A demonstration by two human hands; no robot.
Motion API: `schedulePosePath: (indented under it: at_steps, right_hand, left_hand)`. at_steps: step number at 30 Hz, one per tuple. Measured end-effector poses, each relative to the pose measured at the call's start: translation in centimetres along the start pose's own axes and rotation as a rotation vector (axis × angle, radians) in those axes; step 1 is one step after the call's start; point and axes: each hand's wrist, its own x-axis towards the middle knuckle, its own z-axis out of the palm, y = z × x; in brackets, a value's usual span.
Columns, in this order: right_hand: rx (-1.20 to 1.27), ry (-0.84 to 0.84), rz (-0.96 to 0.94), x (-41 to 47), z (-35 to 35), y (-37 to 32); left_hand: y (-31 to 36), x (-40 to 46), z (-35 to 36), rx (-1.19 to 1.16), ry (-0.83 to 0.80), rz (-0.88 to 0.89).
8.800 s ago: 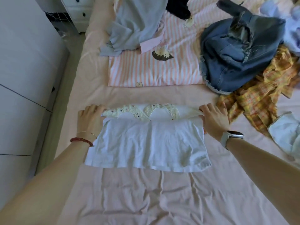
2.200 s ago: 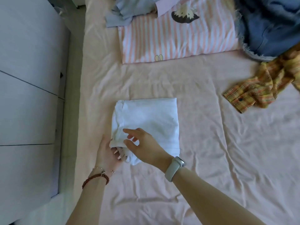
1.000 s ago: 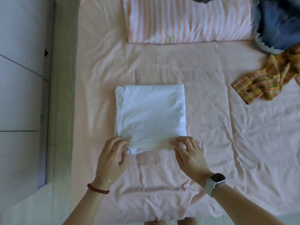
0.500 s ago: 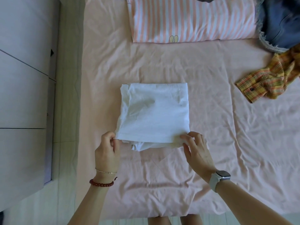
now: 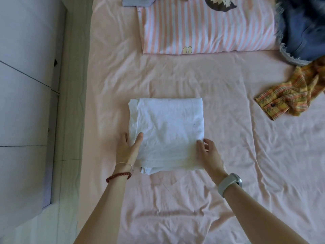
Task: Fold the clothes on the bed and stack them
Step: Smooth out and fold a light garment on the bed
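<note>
A white garment, folded into a rough square, lies in the middle of the pink bed sheet. My left hand holds its lower left edge, thumb on top and fingers along the side. At the lower right corner my right hand pinches the edge, thumb on the cloth and fingers beside it. A loose bit of the garment sticks out below the near edge.
A pink-striped cloth lies at the far side, with a grey-blue garment at its top left. Denim and a yellow plaid shirt sit at the right. White cabinets stand left of the bed's edge.
Both hands have moved from the garment's near corners up along its left and right sides. The folded garment itself has stayed in place.
</note>
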Motion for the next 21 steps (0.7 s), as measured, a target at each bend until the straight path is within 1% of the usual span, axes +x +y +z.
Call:
schedulePosePath:
  at_steps: [4, 6, 8, 9, 12, 15, 18, 21]
  right_hand:
    - [0.174, -0.078, 0.058, 1.5, 0.7, -0.5]
    - [0.235, -0.119, 0.056, 1.8, 0.6, -0.5]
    - [0.239, -0.134, -0.012, 1.9, 0.3, -0.5]
    - [0.210, -0.119, -0.067, 2.0, 0.1, -0.6]
    - [0.167, -0.055, -0.215, 2.1, -1.1, -1.8]
    - [0.139, 0.023, -0.348, 2.9, -3.3, -4.0]
    - [0.153, 0.102, -0.476, 4.0, -6.7, -6.6]
    - [0.190, 0.155, -0.488, 6.0, -9.8, -8.0]
  left_hand:
    - [0.1, 3.1, -0.2, 0.026, -0.059, -0.097]
    - [0.1, 3.3, -0.4, -0.024, -0.123, -0.084]
    - [0.3, 2.6, 0.0, -0.063, -0.152, -0.057]
    - [0.5, 2.2, 0.4, -0.055, -0.134, -0.017]
    - [2.0, 1.0, 1.9, -0.051, -0.011, 0.200]
    - [4.7, 0.0, 3.6, -0.120, 0.030, 0.360]
    - [7.9, 0.0, 5.3, -0.222, 0.029, 0.448]
    - [10.5, 1.2, 7.8, -0.276, 0.007, 0.444]
